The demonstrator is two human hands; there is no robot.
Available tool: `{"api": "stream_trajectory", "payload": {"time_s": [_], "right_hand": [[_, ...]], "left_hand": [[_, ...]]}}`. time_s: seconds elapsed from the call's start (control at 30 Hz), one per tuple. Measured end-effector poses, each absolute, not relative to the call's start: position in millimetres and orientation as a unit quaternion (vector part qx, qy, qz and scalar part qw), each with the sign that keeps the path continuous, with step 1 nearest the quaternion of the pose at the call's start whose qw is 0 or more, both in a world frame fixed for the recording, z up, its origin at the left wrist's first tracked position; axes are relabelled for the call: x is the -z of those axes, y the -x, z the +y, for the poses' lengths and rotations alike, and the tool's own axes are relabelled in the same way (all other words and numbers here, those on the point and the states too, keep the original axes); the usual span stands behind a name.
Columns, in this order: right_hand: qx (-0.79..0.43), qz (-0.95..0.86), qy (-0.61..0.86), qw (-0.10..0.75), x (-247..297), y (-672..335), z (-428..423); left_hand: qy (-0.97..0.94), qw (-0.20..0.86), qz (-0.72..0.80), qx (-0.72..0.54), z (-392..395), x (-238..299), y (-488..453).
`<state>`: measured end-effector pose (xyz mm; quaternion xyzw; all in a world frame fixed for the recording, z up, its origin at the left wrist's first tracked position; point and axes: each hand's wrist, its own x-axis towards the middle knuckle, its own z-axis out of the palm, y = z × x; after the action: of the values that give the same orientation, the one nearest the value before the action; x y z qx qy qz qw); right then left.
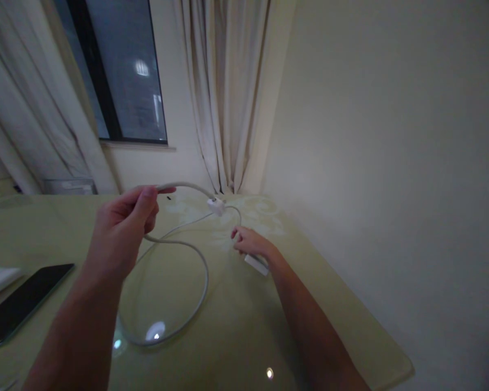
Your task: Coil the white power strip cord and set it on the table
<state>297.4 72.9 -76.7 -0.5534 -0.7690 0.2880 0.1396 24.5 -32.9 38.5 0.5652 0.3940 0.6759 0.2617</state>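
Observation:
My left hand (pixel 124 228) is raised above the table, its thumb and fingers closed on a white cable (pixel 187 184). From there one part of the cable arches over to a small white plug-like block (pixel 216 206), and another drops into a wide loop on the table. Farther right, my right hand (pixel 248 240) is low over the tabletop with curled fingers, at the end of a thin cable (pixel 239 214) coming from the block. A white rectangular piece (pixel 256 265) shows under my right wrist, partly covered by it.
The glossy pale green table (pixel 236 331) meets a wall on the right and curtains (pixel 224 92) at the back. A dark tablet or phone (pixel 24 301) lies at the left, beside a white object (pixel 0 279). A small dark bit (pixel 169 198) sits near the far edge.

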Motion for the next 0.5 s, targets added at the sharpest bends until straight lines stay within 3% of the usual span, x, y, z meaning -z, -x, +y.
{"api": "stream_trajectory", "payload": {"time_s": [0.07, 0.23, 0.37, 0.5], "right_hand": [[-0.330, -0.748, 0.532, 0.220, 62.7, -302.6, 74.0], [-0.554, -0.554, 0.351, 0.513, 16.4, -314.4, 60.0], [-0.581, -0.493, 0.263, 0.591, -16.8, -312.6, 33.4], [-0.554, -0.534, 0.236, 0.594, -38.1, -300.9, 1.4]], "left_hand": [[-0.567, 0.218, 0.422, -0.673, -36.5, -39.9, -21.8], [-0.572, 0.169, 0.479, -0.644, -40.0, -39.7, -15.4], [-0.641, 0.197, 0.477, -0.568, -40.4, -40.0, -17.5], [-0.725, 0.250, 0.434, -0.472, -36.2, -35.8, -32.7]]}}
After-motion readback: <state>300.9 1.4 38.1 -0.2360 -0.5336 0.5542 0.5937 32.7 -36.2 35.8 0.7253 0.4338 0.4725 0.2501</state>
